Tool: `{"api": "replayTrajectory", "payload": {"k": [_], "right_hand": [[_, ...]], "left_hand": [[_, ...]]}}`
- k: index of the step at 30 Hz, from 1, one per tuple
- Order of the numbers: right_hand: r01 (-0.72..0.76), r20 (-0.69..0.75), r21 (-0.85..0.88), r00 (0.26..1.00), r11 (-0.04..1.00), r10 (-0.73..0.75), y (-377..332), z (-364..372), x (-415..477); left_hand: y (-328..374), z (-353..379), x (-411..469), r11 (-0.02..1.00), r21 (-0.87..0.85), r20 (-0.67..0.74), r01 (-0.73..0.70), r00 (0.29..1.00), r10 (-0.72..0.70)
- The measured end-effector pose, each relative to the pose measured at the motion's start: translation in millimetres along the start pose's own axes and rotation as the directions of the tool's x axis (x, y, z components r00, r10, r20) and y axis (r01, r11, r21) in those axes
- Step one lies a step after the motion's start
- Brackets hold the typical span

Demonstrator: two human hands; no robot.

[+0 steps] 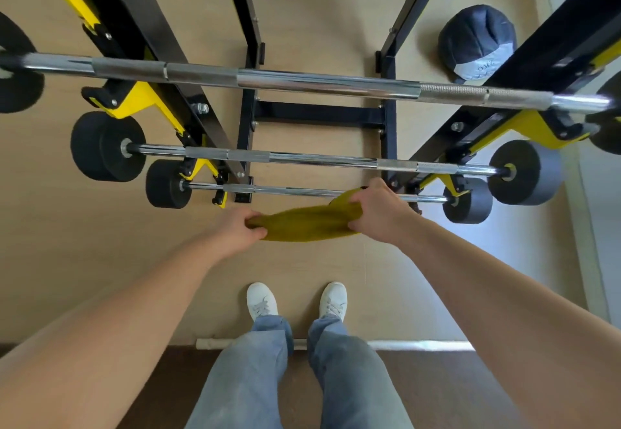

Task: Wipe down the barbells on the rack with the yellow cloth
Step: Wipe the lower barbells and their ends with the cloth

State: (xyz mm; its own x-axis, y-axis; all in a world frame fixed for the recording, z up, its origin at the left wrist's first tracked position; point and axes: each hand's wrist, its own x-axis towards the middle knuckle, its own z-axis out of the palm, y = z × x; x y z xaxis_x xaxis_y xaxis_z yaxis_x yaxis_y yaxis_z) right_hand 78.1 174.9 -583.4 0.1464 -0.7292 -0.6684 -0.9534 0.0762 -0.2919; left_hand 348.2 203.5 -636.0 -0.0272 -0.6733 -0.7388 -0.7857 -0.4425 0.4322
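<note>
A yellow cloth [307, 223] is stretched between my two hands in front of the rack. My left hand [240, 227] pinches its left end; my right hand [378, 210] grips its right end, which is bunched up against the lowest barbell [285, 190]. Three chrome barbells lie across the black-and-yellow rack [161, 42]: the lowest one, a middle barbell [302, 157] and a top barbell [319, 83]. Each carries black weight plates at its ends.
A dark blue medicine ball [477, 42] lies on the wooden floor behind the rack at the right. My white shoes [295, 301] stand just short of the rack. A white pipe [403, 345] runs along the floor edge behind my feet.
</note>
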Motion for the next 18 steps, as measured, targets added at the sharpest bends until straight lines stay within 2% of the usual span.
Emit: {"api": "replayTrajectory", "payload": {"k": [2, 5, 7, 9, 12, 14, 16, 18], "right_hand": [[-0.020, 0.000, -0.013, 1.000, 1.000, 0.020, 8, 11, 20], [-0.032, -0.096, 0.019, 0.995, 0.999, 0.034, 26, 26, 51], [0.046, -0.188, 0.144, 0.982, 0.989, -0.018, 39, 31, 70], [0.104, -0.210, 0.289, 0.977, 0.952, -0.043, 51, 33, 87], [0.120, -0.253, 0.451, 0.967, 0.884, -0.003, 62, 33, 108], [0.134, -0.314, 0.555, 0.948, 0.821, 0.058, 68, 31, 126], [0.144, -0.399, 0.554, 0.910, 0.820, 0.110, 76, 27, 148], [0.083, -0.489, 0.375, 0.864, 0.923, 0.121, 86, 24, 173]], "left_hand": [[-2, 0, 14, 0.983, 0.185, -0.138, 0.012, 0.990, 0.014], [-8, 3, 51, 0.953, 0.295, -0.217, 0.066, 0.976, -0.001], [-9, 2, 77, 0.969, 0.245, -0.228, 0.040, 0.974, 0.018], [-6, -2, 101, 0.986, 0.143, -0.182, -0.088, 0.977, 0.113], [3, -7, 124, 0.975, 0.064, -0.141, -0.215, 0.965, 0.222], [15, -12, 139, 0.957, -0.009, -0.170, -0.290, 0.944, 0.284], [29, -17, 155, 0.934, -0.031, -0.211, -0.357, 0.915, 0.343], [38, -19, 175, 0.927, 0.027, -0.273, -0.375, 0.889, 0.367]]}}
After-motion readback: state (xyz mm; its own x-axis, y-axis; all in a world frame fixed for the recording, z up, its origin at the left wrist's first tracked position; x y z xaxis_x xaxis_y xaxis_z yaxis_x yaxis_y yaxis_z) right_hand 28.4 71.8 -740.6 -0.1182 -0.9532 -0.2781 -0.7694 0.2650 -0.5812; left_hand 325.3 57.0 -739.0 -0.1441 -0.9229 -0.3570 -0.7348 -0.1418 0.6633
